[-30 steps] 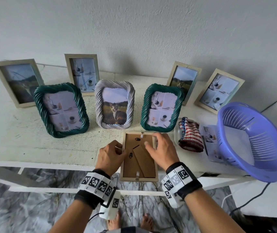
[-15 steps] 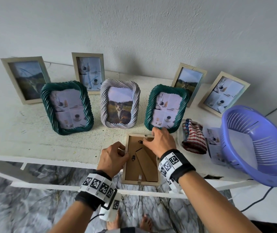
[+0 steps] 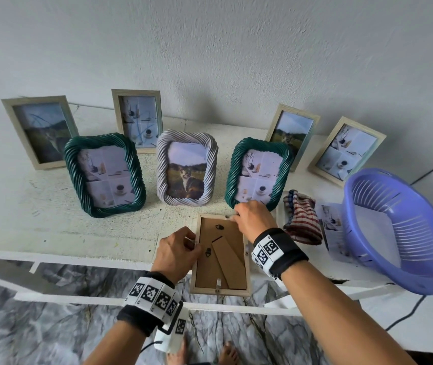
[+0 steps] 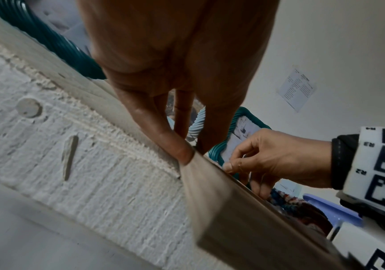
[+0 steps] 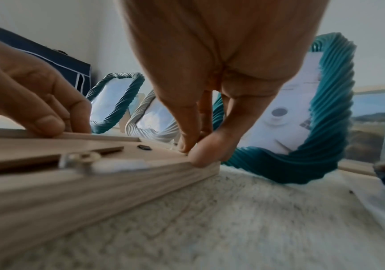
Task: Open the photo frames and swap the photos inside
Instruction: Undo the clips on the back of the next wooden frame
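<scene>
A pale wooden frame (image 3: pixel 220 291) lies face down at the shelf's front edge, its brown backing board (image 3: pixel 210 270) and folded stand showing. My left hand (image 3: pixel 177 252) pinches the frame's left rail (image 4: pixel 210 182), thumb and fingers on the edge. My right hand (image 3: pixel 253 219) pinches at the frame's far right corner (image 5: pixel 200 164), fingertips on a small tab by the top rail. A white metal clip (image 5: pixel 108 164) sits on the near rail in the right wrist view. A loose photo (image 3: pixel 332 227) lies to the right, partly under the basket.
Behind stand two green twisted frames (image 3: pixel 104 175) (image 3: pixel 258 172), a white twisted frame (image 3: pixel 187 168) and several pale wooden frames (image 3: pixel 40 131). A striped cloth (image 3: pixel 302 219) and a purple basket (image 3: pixel 399 230) sit at the right. The shelf edge (image 3: pixel 78 256) runs below.
My right hand has slid from the middle of the backing board up to the frame's far right corner. The left hand has stayed on the left rail.
</scene>
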### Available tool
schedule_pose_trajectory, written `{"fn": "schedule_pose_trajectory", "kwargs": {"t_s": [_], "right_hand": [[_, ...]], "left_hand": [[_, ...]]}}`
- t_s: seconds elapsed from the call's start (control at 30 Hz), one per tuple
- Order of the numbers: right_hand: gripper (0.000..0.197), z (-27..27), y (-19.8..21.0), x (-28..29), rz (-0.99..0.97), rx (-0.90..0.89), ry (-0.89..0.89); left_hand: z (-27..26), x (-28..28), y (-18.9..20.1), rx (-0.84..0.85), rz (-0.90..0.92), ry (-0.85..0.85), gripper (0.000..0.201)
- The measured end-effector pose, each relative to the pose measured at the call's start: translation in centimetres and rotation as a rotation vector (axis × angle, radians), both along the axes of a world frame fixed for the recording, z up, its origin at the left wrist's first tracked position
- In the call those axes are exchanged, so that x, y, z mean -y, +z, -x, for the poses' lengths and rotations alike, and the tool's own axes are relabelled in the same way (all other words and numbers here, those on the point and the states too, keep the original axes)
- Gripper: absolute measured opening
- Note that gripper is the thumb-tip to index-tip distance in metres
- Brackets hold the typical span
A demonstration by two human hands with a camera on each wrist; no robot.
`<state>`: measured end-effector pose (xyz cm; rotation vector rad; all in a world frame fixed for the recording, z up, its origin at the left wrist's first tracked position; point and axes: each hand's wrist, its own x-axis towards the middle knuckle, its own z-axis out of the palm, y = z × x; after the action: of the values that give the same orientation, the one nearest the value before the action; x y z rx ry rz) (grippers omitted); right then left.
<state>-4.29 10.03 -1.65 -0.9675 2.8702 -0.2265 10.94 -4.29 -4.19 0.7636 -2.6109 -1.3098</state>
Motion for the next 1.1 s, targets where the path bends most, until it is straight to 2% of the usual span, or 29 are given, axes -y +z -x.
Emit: {"fn": "schedule_pose_trajectory", "kwargs": {"t_s": [0.23, 0.43, 0.5, 0.63, 0.83, 0.97, 1.1], "right_hand": [[0.032, -2.1, 0.4, -1.5, 0.092, 0.04, -0.047], [0.025, -9.5, 0.5, -5.1, 0.269, -0.028, 0.033], [0.034, -12.0, -0.1, -6.0, 0.246, -0.018, 0.074], [0.042, -14.8, -1.5, -6.3, 0.15, -0.05, 0.093], [0.032, -16.0, -2.6, -4.9, 0.108, -0.05, 0.027], [0.013, -16.5, -2.8, -3.9, 0.186, -0.036, 0.087], [0.015, -16.3, -2.6, -4.4, 0.173, -0.091, 0.183]], "left_hand": [[0.1, 0.1, 0.1, 0.02, -0.053, 0.009, 0.015], [-0.1, 0.1, -0.4, 0.01, -0.09, 0.033, 0.029], [-0.4, 0.1, -0.4, 0.015, -0.092, 0.021, 0.036], [-0.6, 0.1, -0.3, 0.011, -0.102, -0.014, 0.035], [-0.7, 0.1, -0.1, -0.005, -0.088, -0.03, 0.031], [-0.7, 0.0, -0.2, -0.016, -0.08, -0.029, 0.031], [-0.7, 0.1, 0.0, -0.015, -0.092, -0.025, 0.029]]}}
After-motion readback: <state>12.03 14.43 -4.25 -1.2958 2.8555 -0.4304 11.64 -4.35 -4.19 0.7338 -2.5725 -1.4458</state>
